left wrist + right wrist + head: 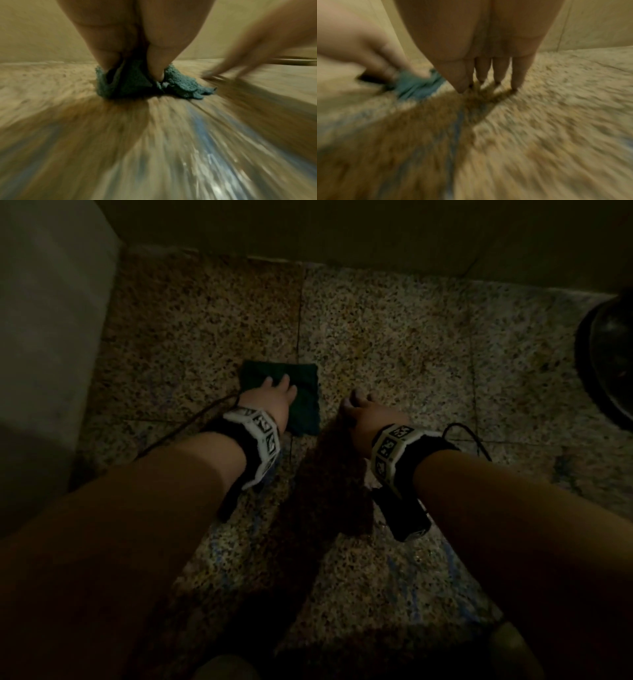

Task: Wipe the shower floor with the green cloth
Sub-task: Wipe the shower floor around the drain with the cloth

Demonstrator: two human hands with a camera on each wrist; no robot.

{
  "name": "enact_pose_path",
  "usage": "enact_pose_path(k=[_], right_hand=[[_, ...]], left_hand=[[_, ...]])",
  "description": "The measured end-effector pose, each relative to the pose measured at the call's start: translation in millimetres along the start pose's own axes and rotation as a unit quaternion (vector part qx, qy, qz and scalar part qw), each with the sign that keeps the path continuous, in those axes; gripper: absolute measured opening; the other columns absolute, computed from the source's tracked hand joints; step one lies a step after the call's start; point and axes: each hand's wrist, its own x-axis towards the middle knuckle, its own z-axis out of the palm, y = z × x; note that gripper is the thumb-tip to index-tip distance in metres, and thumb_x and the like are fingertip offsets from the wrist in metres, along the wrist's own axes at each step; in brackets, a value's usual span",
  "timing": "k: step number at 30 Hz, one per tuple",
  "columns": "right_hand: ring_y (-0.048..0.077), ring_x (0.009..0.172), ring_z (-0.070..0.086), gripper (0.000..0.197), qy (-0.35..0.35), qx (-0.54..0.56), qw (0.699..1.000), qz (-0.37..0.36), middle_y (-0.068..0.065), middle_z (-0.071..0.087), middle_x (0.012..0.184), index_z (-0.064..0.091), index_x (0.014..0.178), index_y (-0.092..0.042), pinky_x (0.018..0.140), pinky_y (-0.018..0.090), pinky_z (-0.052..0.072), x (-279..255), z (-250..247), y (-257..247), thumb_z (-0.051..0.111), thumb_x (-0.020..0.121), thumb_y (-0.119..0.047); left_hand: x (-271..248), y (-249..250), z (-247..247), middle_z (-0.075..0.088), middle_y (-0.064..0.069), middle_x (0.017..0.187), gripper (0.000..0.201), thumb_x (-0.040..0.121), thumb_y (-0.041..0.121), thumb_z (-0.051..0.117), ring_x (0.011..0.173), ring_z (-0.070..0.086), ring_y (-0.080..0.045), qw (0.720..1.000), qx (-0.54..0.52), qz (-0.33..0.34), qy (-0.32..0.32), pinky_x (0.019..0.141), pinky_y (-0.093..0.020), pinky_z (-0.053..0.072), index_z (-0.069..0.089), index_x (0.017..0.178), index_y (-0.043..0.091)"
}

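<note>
The dark green cloth [306, 405] lies flat on the speckled stone shower floor [411, 337], across a tile joint. My left hand [278, 392] rests on top of it, fingers stretched forward and pressing down. In the left wrist view the fingers [157, 63] dig into the cloth [181, 83], which bunches up around them. My right hand [359, 402] is beside the cloth on the right and holds nothing. Its straight fingertips [516, 82] touch the bare floor. The cloth [414, 86] and left hand [376, 54] show blurred at the left of the right wrist view.
A pale wall [44, 337] rises on the left and another wall [342, 227] runs along the back. A dark round object [609, 354] sits at the right edge. Wet bluish streaks [428, 570] mark the floor near me. Both wrist views are motion-blurred.
</note>
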Motion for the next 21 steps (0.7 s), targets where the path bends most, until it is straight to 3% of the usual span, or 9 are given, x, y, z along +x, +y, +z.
enact_pose_path(k=[1, 2, 3, 4, 6, 8, 11, 17, 21], right_hand=[[0.031, 0.133, 0.037, 0.056, 0.004, 0.000, 1.000, 0.011, 0.005, 0.019, 0.157, 0.027, 0.149, -0.026, 0.086, 0.045, 0.051, 0.1, -2.4, -0.9, 0.036, 0.099, -0.004], [0.032, 0.108, 0.056, 0.044, 0.015, 0.003, 1.000, 0.022, 0.010, 0.045, 0.142, 0.044, 0.140, -0.022, 0.069, 0.039, 0.053, -0.3, -6.0, -3.6, 0.039, 0.098, -0.009], [0.030, 0.085, 0.061, 0.034, 0.031, 0.006, 0.999, 0.028, 0.011, 0.060, 0.120, 0.057, 0.128, -0.017, 0.060, 0.033, 0.051, -1.9, -10.3, -7.3, 0.041, 0.098, -0.014], [0.029, 0.078, 0.061, 0.030, 0.051, 0.008, 0.998, 0.030, 0.011, 0.064, 0.109, 0.063, 0.119, -0.016, 0.059, 0.031, 0.051, -1.2, -13.6, -10.8, 0.043, 0.097, -0.018], [0.032, 0.108, 0.057, 0.035, 0.079, 0.011, 0.997, 0.009, 0.011, 0.053, 0.134, 0.054, 0.131, -0.020, 0.076, 0.038, 0.053, 4.7, -16.5, -14.5, 0.041, 0.098, -0.022], [0.029, 0.143, 0.019, 0.050, 0.063, -0.011, 0.998, -0.021, 0.001, 0.012, 0.159, 0.025, 0.149, -0.029, 0.104, 0.048, 0.037, 9.5, -16.6, -18.1, 0.036, 0.101, -0.020], [0.027, 0.146, -0.008, 0.062, -0.003, -0.015, 1.000, -0.013, -0.005, -0.016, 0.158, 0.001, 0.152, -0.032, 0.111, 0.049, 0.026, 6.7, -12.3, -26.7, 0.035, 0.102, -0.015], [0.026, 0.145, -0.013, 0.078, -0.044, -0.024, 0.999, 0.007, -0.004, -0.021, 0.157, -0.004, 0.151, -0.031, 0.114, 0.054, 0.020, 2.3, -19.7, -29.7, 0.046, 0.096, -0.008], [0.029, 0.146, -0.008, 0.079, -0.060, -0.069, 0.996, 0.012, -0.001, -0.018, 0.158, -0.004, 0.152, -0.029, 0.113, 0.056, 0.022, 5.3, -24.5, -35.6, 0.051, 0.096, -0.023]], left_hand=[[-5.7, -0.8, 8.3, -0.022, -0.001, 0.156, 0.095, 0.087, -0.009, 0.055, 0.145, -0.009, -0.029, 1.000, 0.002, 0.013, -0.007, 0.111, -0.047, 0.025, -0.009, 0.151, 0.020], [-12.6, -3.0, 18.5, -0.023, -0.001, 0.155, 0.095, 0.087, -0.012, 0.052, 0.145, -0.010, -0.028, 1.000, -0.004, 0.026, -0.015, 0.112, -0.046, 0.023, -0.010, 0.151, 0.019], [-20.5, -7.1, 29.5, -0.024, 0.000, 0.155, 0.094, 0.087, -0.014, 0.050, 0.145, -0.011, -0.027, 0.999, -0.018, 0.036, -0.023, 0.114, -0.046, 0.021, -0.010, 0.151, 0.019], [-27.6, -12.0, 40.8, -0.024, 0.000, 0.155, 0.091, 0.087, -0.015, 0.047, 0.145, -0.012, -0.026, 0.998, -0.033, 0.042, -0.023, 0.115, -0.046, 0.019, -0.009, 0.151, 0.019], [-37.5, -21.1, 58.3, -0.023, 0.001, 0.155, 0.087, 0.089, -0.016, 0.042, 0.145, -0.012, -0.024, 0.998, -0.048, 0.045, -0.002, 0.115, -0.049, 0.018, -0.007, 0.151, 0.021], [-33.9, -26.3, 61.0, -0.022, 0.001, 0.156, 0.085, 0.090, -0.014, 0.042, 0.145, -0.011, -0.024, 0.997, -0.051, 0.050, 0.021, 0.115, -0.046, 0.020, -0.006, 0.151, 0.022], [-11.5, -29.5, 37.4, -0.022, 0.000, 0.155, 0.092, 0.088, -0.011, 0.051, 0.145, -0.011, -0.028, 0.999, -0.049, 0.016, 0.016, 0.114, -0.045, 0.019, -0.008, 0.151, 0.020], [17.1, -36.0, -10.6, -0.018, -0.006, 0.157, 0.093, 0.088, 0.003, 0.060, 0.145, -0.005, -0.032, 0.999, -0.024, -0.028, 0.037, 0.112, -0.051, 0.021, -0.007, 0.151, 0.015], [13.6, -36.6, -3.4, -0.020, -0.006, 0.156, 0.094, 0.087, -0.002, 0.059, 0.144, -0.008, -0.032, 0.999, -0.037, -0.032, 0.010, 0.113, -0.052, 0.021, -0.008, 0.151, 0.016]])
